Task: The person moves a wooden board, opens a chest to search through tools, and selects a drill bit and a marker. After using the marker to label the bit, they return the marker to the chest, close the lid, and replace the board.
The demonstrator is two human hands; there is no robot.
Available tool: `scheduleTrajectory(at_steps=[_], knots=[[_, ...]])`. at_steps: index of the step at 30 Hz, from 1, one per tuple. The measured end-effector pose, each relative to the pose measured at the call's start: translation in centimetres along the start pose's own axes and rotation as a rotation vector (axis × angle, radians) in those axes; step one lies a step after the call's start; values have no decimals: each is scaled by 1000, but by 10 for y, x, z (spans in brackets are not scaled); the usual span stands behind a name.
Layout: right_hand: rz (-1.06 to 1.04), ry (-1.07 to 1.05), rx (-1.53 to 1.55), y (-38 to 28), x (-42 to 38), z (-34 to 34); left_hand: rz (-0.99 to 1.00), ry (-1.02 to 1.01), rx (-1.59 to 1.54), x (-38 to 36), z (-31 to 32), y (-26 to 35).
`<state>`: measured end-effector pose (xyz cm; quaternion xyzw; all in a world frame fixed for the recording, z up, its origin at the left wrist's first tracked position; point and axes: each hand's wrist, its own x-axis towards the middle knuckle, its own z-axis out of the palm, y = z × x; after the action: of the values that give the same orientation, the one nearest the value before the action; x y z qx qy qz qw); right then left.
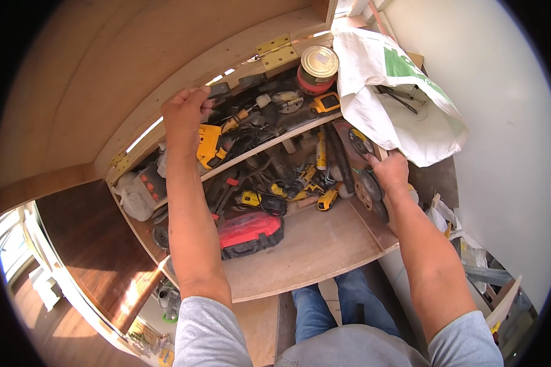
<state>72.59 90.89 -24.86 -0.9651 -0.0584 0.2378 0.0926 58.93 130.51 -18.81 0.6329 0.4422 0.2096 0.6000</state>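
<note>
My left hand (pixel 187 113) is raised over the back left of a wooden tool box (pixel 324 235). Its fingers are pinched together; anything between them is too small to make out. Below that hand lies a yellow tool case or charger (pixel 210 147). On the right, my right hand (pixel 390 170) is closed over the top edge of the box's side panel (pixel 381 151), beside grinding discs (pixel 367 185) on the panel's inner face. Inside the box are a red and black case (pixel 251 232), a yellow cordless drill (pixel 306 182) and a yellow battery (pixel 327 200).
A raised wooden lid (pixel 104 73) hangs on brass hinges (pixel 277 52) behind the box. A tin can (pixel 318 63) and a yellow tape measure (pixel 326 103) sit on the back shelf. A white sack (pixel 373 79) overhangs the right corner, near a white wall (pixel 502 122).
</note>
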Motion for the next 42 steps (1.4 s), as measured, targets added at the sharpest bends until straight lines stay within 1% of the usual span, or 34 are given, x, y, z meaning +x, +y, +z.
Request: scheduleTrajectory(at_steps=[6, 9, 12, 15, 18, 20, 22, 24, 27, 28, 30, 31, 34, 37, 40, 42], knots=[[-12, 3, -6, 1, 1, 0, 30, 57, 148, -20, -6, -5], [-22, 20, -12, 0, -1, 0, 46, 42, 163, -32, 2, -4], [-23, 26, -19, 1, 1, 1, 121, 33, 218, -33, 7, -11], [-33, 29, -18, 0, 0, 1, 115, 38, 147, -41, 16, -6], [-36, 45, -20, 1, -1, 1, 105, 29, 167, -53, 29, -8], [-29, 46, -13, -1, -1, 1, 155, 65, 193, -61, 48, -26], [-18, 33, 1, -2, -2, -1, 269, 67, 377, -81, 77, -38], [-33, 37, 21, 1, -3, 0, 300, -45, 457, -94, 100, -66], [-56, 54, 17, 1, 1, 2, 585, 126, 618, -101, 97, -84], [-56, 57, 9, 3, 0, 2, 570, 153, 674, -98, 89, -87], [-30, 42, -3, 3, -1, 2, 615, 157, 853, -81, 68, -87], [-23, 36, -5, 1, -1, 1, 564, 139, 949, -74, 63, -81], [-7, 26, -15, 0, -1, 0, 532, -210, 1246, -36, 55, -87], [-18, 32, -9, -1, -1, 0, 375, -271, 1504, -13, 58, -99], [-28, 36, 4, 1, -1, 1, 225, -282, 1526, -5, 61, -102], [-44, 42, 4, 3, -1, 3, 128, -364, 1488, 4, 60, -97]])
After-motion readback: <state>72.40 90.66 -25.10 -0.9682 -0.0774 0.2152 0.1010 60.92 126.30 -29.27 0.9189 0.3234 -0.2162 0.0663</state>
